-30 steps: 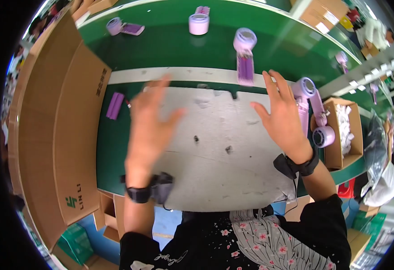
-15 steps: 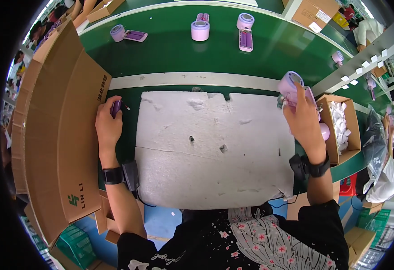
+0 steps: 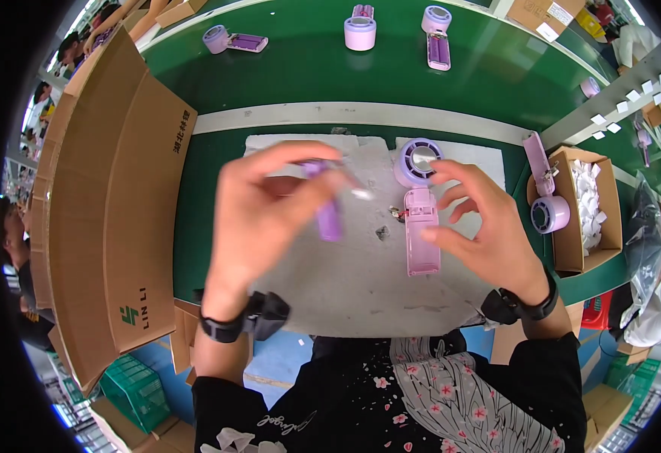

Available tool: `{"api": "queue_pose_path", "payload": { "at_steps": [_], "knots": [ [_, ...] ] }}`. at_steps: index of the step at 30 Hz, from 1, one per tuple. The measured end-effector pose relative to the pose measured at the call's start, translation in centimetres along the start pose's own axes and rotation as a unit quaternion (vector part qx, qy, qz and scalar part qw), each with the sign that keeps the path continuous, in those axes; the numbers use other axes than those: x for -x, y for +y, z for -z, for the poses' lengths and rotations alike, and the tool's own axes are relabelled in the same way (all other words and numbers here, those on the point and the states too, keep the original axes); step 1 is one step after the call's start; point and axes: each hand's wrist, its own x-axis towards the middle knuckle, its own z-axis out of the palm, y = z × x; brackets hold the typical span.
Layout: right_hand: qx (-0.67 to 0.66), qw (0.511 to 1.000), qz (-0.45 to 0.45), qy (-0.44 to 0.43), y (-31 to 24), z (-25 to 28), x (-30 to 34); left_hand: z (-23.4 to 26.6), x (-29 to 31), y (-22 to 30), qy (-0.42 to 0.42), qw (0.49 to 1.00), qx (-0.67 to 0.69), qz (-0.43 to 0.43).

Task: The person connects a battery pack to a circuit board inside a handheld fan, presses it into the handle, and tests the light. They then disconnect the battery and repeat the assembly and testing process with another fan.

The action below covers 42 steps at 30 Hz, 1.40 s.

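A pink-and-lilac handheld fan [image 3: 422, 226] lies on the white foam board [image 3: 330, 302], its round head away from me and its handle toward me. Small wires stick out on the left of the handle. My right hand [image 3: 496, 226] is beside it with fingers apart, thumb tip close to the handle; whether it touches cannot be made out. My left hand [image 3: 255, 211], smeared by motion, grips a purple cylindrical battery [image 3: 330, 221] over the board's left half. A pale connector [image 3: 362, 194] shows blurred near its fingertips.
A large cardboard box [image 3: 119, 204] walls off the left. At right, another fan [image 3: 549, 214] leans by a small carton [image 3: 594, 260] of white pieces. Several fans, including one upright [image 3: 360, 34], are on the green surface beyond the white rail [image 3: 300, 113].
My left hand has brought the battery from beside the large box to over the board. My right hand has moved left from the carton, and the fan it held now lies on the board.
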Motion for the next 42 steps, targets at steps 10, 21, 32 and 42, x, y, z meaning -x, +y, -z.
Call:
{"api": "queue_pose_path", "payload": {
  "at_steps": [10,21,32,42],
  "knots": [
    [-0.324,0.942,-0.072,0.053,4.4,-1.3,1.4,-8.2,-1.6,-1.7,-0.156,0.983,0.073,0.060],
    [-0.322,0.936,-0.027,0.136,5.0,-1.8,1.4,-8.9,-1.0,-3.2,-0.209,0.965,0.134,0.089],
    [-0.260,0.954,-0.142,0.056,4.3,-0.7,0.9,-6.3,-2.2,-5.7,-0.200,0.970,-0.131,-0.046],
    [0.028,0.998,0.031,0.048,3.7,-3.0,0.9,-5.6,-2.3,-7.5,-0.220,0.964,-0.099,-0.111]
  ]
}}
